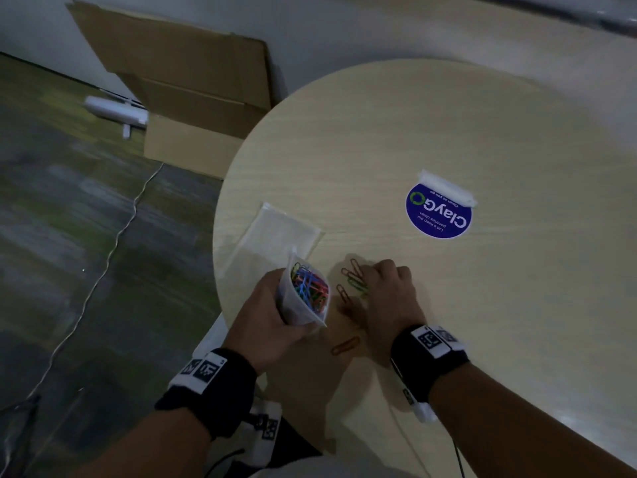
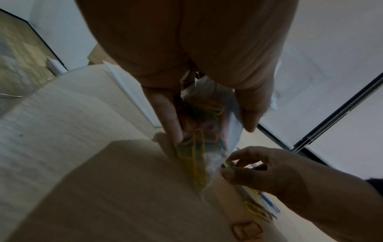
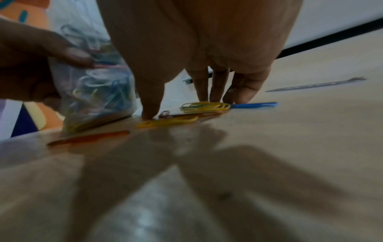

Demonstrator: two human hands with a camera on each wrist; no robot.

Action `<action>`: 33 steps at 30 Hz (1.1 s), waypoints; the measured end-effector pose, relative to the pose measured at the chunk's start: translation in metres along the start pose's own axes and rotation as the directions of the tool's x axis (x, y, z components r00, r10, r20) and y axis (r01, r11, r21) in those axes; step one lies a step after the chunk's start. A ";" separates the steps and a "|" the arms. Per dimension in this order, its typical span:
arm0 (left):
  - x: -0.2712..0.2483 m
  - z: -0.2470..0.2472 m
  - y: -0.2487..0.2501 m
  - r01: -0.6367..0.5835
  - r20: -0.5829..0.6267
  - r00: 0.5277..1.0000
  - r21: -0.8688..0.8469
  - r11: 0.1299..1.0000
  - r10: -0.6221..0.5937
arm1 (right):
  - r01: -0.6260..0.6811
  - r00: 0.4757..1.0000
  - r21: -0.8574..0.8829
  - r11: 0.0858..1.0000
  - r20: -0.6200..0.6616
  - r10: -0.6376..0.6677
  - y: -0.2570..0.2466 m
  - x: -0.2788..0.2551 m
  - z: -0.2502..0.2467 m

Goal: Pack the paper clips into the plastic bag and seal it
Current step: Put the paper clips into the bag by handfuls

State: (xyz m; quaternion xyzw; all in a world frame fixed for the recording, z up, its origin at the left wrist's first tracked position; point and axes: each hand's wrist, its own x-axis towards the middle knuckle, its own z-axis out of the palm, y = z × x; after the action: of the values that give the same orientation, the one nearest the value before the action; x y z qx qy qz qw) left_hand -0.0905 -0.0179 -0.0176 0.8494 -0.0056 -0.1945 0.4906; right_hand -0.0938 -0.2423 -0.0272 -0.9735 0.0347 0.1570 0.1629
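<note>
Our left hand [image 1: 265,305] clasps the open, largely filled plastic bag [image 1: 305,305]; our right hand [image 1: 389,288] closes its fingers [image 3: 150,101] on loose paper clips [image 3: 204,106] on the bench [image 1: 379,132]. Sealing remains.

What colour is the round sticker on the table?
The sticker is dark blue with white letters; the head view shows it best.

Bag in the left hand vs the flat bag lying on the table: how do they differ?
The held bag stands upright, gripped by the left hand; the flat bag lies on the table, untouched. The held bag bulges with coloured paper clips, mouth open; the flat bag looks empty. Both are clear plastic.
</note>
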 end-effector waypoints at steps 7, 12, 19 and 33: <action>0.001 0.002 0.002 -0.017 0.019 1.000 0.023 1.000 0.017 | 0.061 0.995 -0.019 0.998 0.078 -0.059 0.001 -0.003 -0.002; 0.003 0.006 0.005 -0.014 0.006 1.000 0.030 0.999 0.013 | -0.057 0.994 0.024 0.998 0.093 0.055 0.005 -0.001 -0.008; 0.004 0.008 0.011 -0.028 0.038 0.999 0.051 0.998 0.026 | -0.073 0.994 0.080 0.994 0.082 0.066 0.014 -0.006 -0.010; 0.013 0.025 0.015 0.006 -0.014 1.000 0.054 0.999 -0.005 | 0.026 1.000 0.416 0.909 0.000 -0.029 -0.025 -0.039 -0.120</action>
State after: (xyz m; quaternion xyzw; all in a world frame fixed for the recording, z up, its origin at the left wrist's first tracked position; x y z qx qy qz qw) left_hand -0.0840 -0.0490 -0.0200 0.8637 -0.0052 -0.1897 0.4669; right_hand -0.0926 -0.2575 0.1008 -0.9165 0.0531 0.1466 0.3685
